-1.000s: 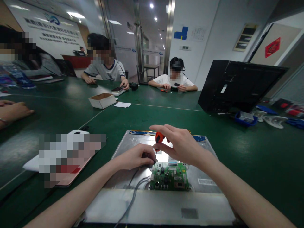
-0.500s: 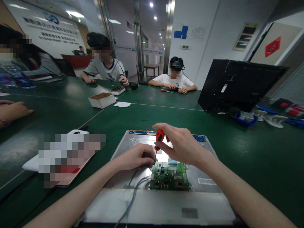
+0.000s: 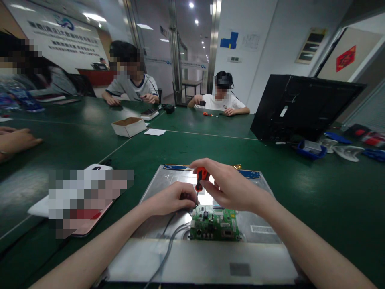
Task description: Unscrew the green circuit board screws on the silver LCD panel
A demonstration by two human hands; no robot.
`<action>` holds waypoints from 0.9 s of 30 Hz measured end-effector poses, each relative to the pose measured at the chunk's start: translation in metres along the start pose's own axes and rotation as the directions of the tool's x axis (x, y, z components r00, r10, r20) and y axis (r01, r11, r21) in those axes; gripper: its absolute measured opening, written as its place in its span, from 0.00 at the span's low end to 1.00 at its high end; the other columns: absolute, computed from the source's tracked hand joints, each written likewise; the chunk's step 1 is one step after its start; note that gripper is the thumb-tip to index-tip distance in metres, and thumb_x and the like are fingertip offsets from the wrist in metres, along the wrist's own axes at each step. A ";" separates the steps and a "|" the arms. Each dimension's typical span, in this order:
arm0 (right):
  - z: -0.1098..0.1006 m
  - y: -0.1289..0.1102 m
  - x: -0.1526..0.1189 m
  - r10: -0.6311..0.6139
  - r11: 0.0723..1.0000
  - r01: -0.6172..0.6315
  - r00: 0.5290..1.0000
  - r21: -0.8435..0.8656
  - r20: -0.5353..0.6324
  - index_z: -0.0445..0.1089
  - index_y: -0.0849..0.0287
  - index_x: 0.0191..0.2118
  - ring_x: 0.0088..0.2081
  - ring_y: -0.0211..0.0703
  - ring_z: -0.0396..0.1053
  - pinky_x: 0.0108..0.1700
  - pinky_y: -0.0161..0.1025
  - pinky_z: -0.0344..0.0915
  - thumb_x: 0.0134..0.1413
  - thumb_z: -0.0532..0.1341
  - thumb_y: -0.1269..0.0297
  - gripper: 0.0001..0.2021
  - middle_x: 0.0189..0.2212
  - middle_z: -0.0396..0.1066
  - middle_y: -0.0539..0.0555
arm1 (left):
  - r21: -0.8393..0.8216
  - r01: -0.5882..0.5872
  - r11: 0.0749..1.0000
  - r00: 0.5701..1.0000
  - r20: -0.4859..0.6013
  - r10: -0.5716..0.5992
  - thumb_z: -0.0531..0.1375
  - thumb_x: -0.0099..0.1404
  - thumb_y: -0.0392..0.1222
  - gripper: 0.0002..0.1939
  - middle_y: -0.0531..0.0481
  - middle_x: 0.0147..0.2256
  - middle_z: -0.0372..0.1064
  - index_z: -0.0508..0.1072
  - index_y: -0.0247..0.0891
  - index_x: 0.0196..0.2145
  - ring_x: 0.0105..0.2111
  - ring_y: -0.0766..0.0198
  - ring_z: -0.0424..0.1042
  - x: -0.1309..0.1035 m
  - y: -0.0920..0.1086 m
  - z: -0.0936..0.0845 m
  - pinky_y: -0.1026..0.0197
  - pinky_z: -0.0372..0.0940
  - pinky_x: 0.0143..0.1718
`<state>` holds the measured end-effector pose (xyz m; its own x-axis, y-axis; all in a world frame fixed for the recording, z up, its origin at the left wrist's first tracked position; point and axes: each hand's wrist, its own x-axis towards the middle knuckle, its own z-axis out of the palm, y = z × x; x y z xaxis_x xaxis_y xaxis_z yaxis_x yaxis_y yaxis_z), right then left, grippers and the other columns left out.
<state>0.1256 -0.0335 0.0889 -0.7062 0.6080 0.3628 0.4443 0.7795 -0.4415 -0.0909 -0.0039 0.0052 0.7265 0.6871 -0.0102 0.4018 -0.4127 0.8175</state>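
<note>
here, right grip (image 3: 228,185) clasps a bulbous orange-black screwdriver (image 3: 199,184); left grip (image 3: 171,198) curls, hold unclear.

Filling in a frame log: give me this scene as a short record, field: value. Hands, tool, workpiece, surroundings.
Right hand: holds the screwdriver by its orange-and-black handle
Left hand: fingers beside the shaft's lower end; grip unclear
Tool pose: near upright, shaft down at the board's far left corner; tip contact unclear
Workpiece: green circuit board on a silver metal panel
Cables: grey, left of the board
Surroundings: green table, open box, black-backed screen
</note>
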 end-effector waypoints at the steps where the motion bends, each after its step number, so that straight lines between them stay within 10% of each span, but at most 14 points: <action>1: -0.001 0.000 0.000 -0.003 1.000 0.003 1.000 0.011 0.012 0.55 0.59 0.57 0.40 0.41 0.69 0.38 0.39 0.67 0.60 0.54 0.75 0.21 0.44 0.70 0.56 | 0.002 -0.009 1.000 1.000 0.004 0.009 0.60 0.60 0.38 0.04 0.52 0.29 0.72 0.75 0.36 0.31 0.30 0.63 0.70 0.000 0.000 0.000 0.65 0.63 0.32; 17: 0.011 0.004 0.004 0.041 0.973 -0.055 0.997 -0.222 -0.071 0.60 0.56 0.55 0.33 0.39 0.67 0.32 0.37 0.61 0.64 0.56 0.63 0.15 0.42 0.69 0.54 | 0.019 -0.014 1.000 1.000 0.012 0.014 0.60 0.60 0.35 0.03 0.52 0.31 0.73 0.76 0.37 0.32 0.32 0.62 0.71 0.000 -0.001 -0.001 0.63 0.64 0.35; 27: 0.007 0.001 0.002 0.017 0.998 -0.020 0.998 -0.061 -0.056 0.59 0.60 0.55 0.35 0.39 0.68 0.36 0.37 0.65 0.60 0.58 0.69 0.18 0.40 0.70 0.53 | -0.006 -0.019 1.000 1.000 0.001 0.019 0.61 0.59 0.35 0.03 0.52 0.31 0.73 0.76 0.37 0.32 0.32 0.63 0.70 0.000 -0.002 0.000 0.63 0.63 0.34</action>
<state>0.1211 -0.0329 0.0838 -0.6663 0.6287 0.4009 0.4915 0.7747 -0.3978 -0.0917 -0.0029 0.0040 0.7344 0.6787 0.0052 0.3845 -0.4225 0.8208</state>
